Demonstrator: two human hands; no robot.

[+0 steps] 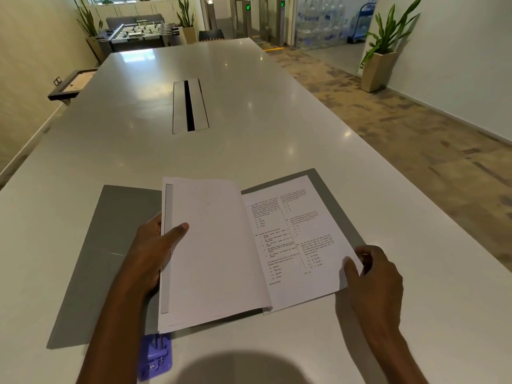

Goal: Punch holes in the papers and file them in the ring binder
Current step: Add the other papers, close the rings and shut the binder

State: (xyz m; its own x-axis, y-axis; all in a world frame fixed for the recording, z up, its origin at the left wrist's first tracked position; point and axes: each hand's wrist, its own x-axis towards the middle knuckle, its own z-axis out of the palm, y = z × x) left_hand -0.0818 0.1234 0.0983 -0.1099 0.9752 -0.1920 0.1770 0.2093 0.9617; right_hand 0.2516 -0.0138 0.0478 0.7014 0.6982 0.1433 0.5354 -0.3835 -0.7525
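The papers [210, 245] lie spread open like a book inside the grey ring binder [110, 245], which is flat on the white counter [249, 106] just in front of the person; the rings cannot be seen. The left hand [153, 250] grips the outer edge of the turned, blank-faced sheets, thumb [177, 231] on top and the other fingers hidden beneath. The right hand [374, 275] pinches the lower outer corner of the printed page [299, 245], thumb on the sheet and fingers curled at its edge. The sheets look light and limp: likely to bow, fan or slide apart, and to tear at the spine side if tugged, so they are best held along the edges as a squared stack. A purple hole punch [155, 356] sits at the binder's near edge, by the left forearm.
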